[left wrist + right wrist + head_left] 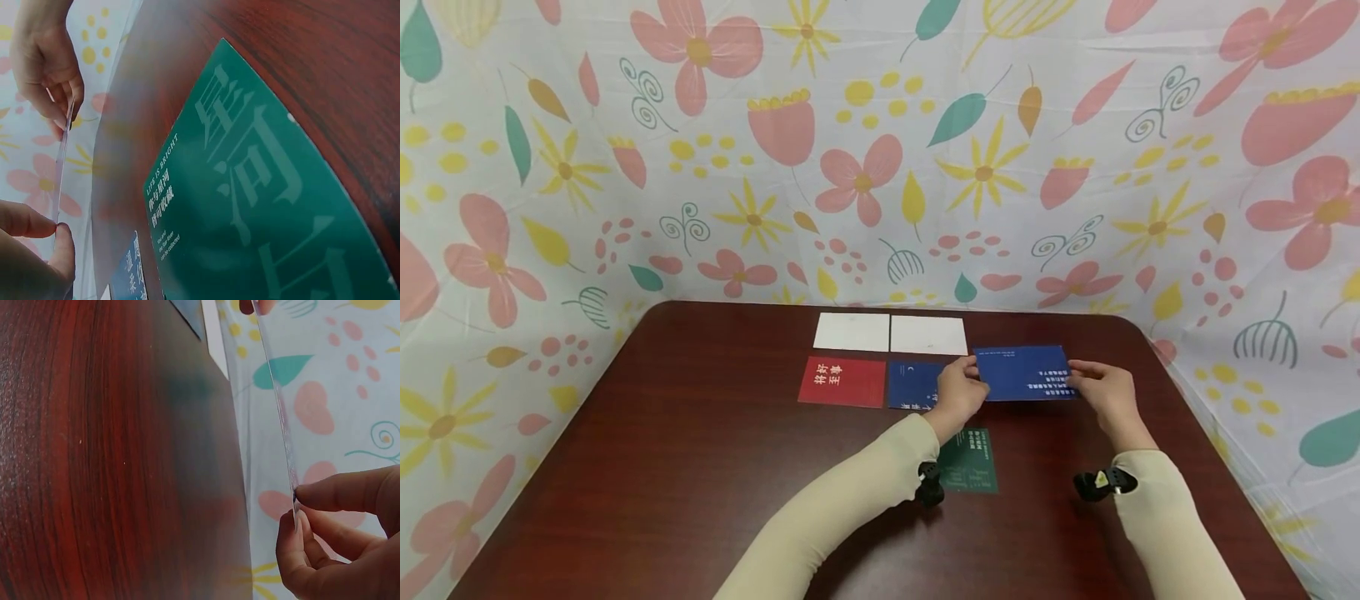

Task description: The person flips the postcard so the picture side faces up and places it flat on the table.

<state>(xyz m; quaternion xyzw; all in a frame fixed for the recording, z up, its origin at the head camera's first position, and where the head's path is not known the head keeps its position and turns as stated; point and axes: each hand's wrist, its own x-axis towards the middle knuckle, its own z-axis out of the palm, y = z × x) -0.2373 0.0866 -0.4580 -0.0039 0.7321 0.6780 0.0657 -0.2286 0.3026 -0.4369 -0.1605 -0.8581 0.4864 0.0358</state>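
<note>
A blue card [1022, 372] with white printed characters is held up above the table by both hands. My left hand [958, 392] pinches its left edge, and my right hand [1105, 396] pinches the right edge. Both wrist views show this card [61, 169] [281, 419] nearly edge-on, apart from the tabletop, between thumb and fingers. Under my left wrist lies a green card [970, 462], partly hidden by the sleeve in the head view. Another blue card [910, 383] lies flat behind my left hand, which covers part of it.
Left of the flat blue card is a red card [842, 382] with white characters. Two white cards [852, 332] [928, 335] lie side by side behind them. The dark wooden table [700, 467] meets a flower-patterned cloth [865, 100] at its back and sides.
</note>
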